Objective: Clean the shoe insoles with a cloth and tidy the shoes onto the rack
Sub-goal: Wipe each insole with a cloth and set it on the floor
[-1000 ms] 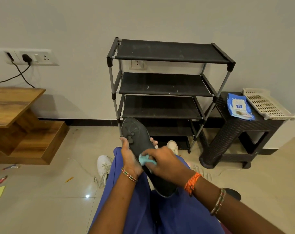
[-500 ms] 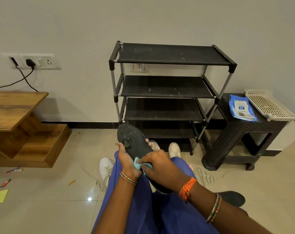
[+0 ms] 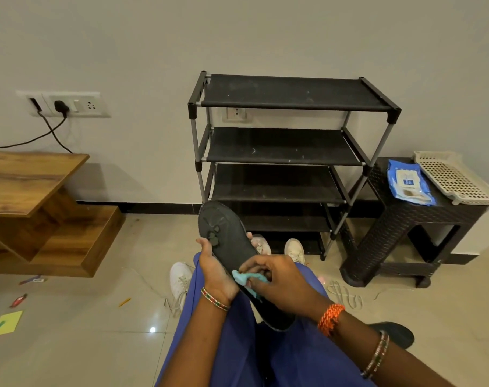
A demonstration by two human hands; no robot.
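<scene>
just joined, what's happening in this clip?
A seated person is cleaning a dark insole. The left hand props it up over the lap while the right hand presses a small teal cloth against it. The black rack ahead has nothing on the shelves in view; white shoes sit on the floor.

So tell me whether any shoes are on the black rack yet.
No, every shelf of the black metal shoe rack is bare; the white sneakers lie on the floor.
</scene>
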